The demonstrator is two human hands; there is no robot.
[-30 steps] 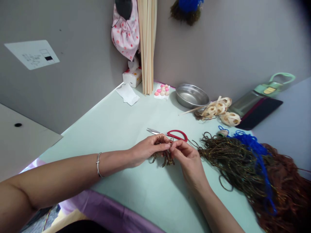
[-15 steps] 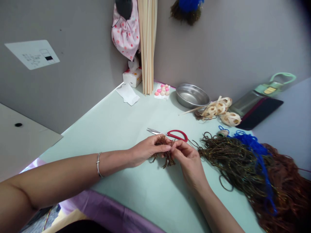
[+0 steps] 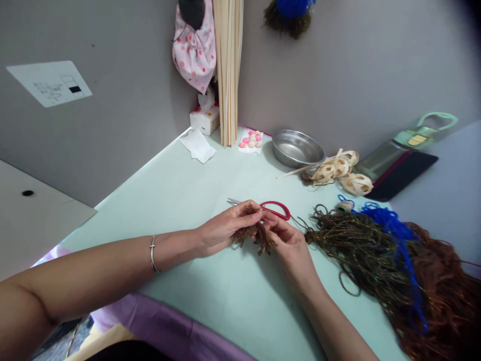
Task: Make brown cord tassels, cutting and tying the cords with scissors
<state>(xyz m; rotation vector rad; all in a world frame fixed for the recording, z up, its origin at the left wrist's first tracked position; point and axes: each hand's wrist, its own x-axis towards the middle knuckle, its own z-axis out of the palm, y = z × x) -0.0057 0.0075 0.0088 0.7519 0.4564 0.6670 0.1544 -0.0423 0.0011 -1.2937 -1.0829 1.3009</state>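
A small bunch of brown yarn [image 3: 260, 239] with cut, frayed ends is pinched in my left hand [image 3: 229, 225], thumb on top. My right hand [image 3: 291, 245] meets it from the right, its fingertips closed on the yarn near the left thumb; the exact strand between them is hidden. Just behind both hands lie scissors [image 3: 278, 204] with red handles, blades pointing left and partly covered by my left hand. To the right of my right hand spreads a heap of dark olive yarn [image 3: 349, 240] with glittering threads.
Blue yarn [image 3: 391, 220] and reddish-brown yarn [image 3: 443, 291] lie at the right. Farther back are a metal bowl [image 3: 296, 148], woven strip balls [image 3: 355, 184], a bottle [image 3: 394, 145], a dark flat device [image 3: 408, 173], pink and cream pieces [image 3: 251, 139] and a tissue box [image 3: 205, 120].
My left hand has shifted slightly up and tilted, covering more of the scissor blades. The right fingers have spread along the yarn bunch, which has turned a little.
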